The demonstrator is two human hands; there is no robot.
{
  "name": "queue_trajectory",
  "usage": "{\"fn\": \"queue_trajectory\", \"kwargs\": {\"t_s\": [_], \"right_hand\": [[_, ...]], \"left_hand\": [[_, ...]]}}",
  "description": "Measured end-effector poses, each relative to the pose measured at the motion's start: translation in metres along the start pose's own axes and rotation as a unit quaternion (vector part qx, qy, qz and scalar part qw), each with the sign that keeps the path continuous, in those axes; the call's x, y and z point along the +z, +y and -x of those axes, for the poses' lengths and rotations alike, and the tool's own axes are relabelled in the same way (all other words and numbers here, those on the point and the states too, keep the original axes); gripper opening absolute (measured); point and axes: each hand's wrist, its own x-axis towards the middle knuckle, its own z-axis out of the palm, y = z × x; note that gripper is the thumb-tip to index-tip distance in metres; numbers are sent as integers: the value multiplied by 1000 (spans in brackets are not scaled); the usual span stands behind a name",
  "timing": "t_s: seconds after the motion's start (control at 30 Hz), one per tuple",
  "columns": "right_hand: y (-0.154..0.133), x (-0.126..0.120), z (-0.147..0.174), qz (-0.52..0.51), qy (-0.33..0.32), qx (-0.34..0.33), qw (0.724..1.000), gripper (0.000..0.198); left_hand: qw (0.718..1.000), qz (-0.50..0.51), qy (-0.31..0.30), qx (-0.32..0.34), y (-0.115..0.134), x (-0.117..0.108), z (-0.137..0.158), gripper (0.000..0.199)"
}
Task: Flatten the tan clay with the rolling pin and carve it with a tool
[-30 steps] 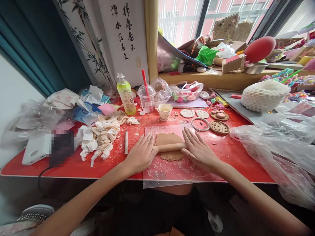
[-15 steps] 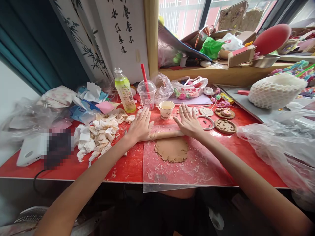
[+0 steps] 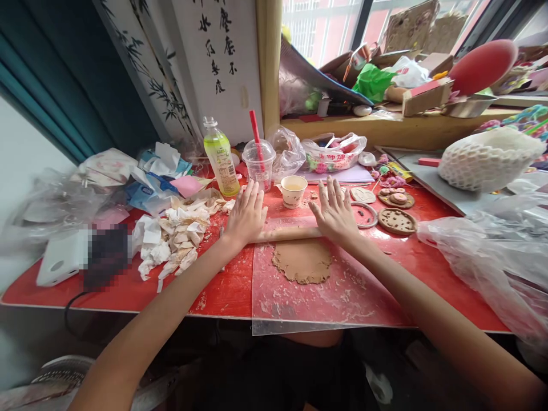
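Note:
A wooden rolling pin (image 3: 291, 234) lies crosswise at the far edge of a flat brown slab of clay (image 3: 302, 262) with a ragged rim. My left hand (image 3: 246, 216) rests flat over the pin's left end, fingers stretched forward. Over its right end lies my right hand (image 3: 335, 212), palm down with the fingers spread. Neither hand wraps round the pin, and both its ends are hidden beneath them. Under the clay is a clear plastic sheet (image 3: 278, 317), strewn with pale scraps and hanging over the table's front edge. Just beyond the pin stands a paper cup (image 3: 293, 192) of cloudy liquid.
Crumpled tissues (image 3: 182, 231), a drink bottle (image 3: 221, 160) and a plastic cup (image 3: 259, 162) with a red straw stand left on the red table (image 3: 231, 285). Right are a ring (image 3: 365, 216), a round clay piece (image 3: 396, 221), plastic bags (image 3: 483, 251) and a foam-netted object (image 3: 492, 157).
The whole view has shifted slightly, so things sit a little further right. My hands remain flat on the rolling pin, and the clay looks the same.

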Motion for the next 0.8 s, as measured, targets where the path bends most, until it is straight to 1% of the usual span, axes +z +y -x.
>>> {"fn": "queue_trajectory", "kwargs": {"t_s": [0.17, 0.23, 0.3, 0.4, 0.47, 0.57, 0.7, 0.8], "right_hand": [[5, -17, 61, 18, -11, -110, 994, 70], [8, -25, 85, 21, -11, -147, 989, 68], [10, -32, 107, 17, -8, -174, 985, 67], [11, -41, 135, 11, -8, -201, 980, 66], [11, -44, 148, 9, -9, -205, 979, 66], [12, -47, 158, -1, -17, -208, 978, 65], [13, -50, 159, -31, -29, -206, 978, 61], [14, -51, 158, -40, -37, -206, 977, 60]], "left_hand": [[991, 32, -121, -42, 23, -21, 45, 53], [989, 47, -139, -24, 31, -32, 62, 55], [985, 67, -160, 15, 36, -42, 77, 57], [972, 96, -210, 48, 38, -55, 94, 57], [965, 115, -227, 57, 39, -60, 101, 55], [968, 135, -208, 46, 42, -61, 107, 50], [976, 151, -155, 14, 49, -56, 107, 43], [981, 162, -110, 3, 53, -53, 103, 36]]}}
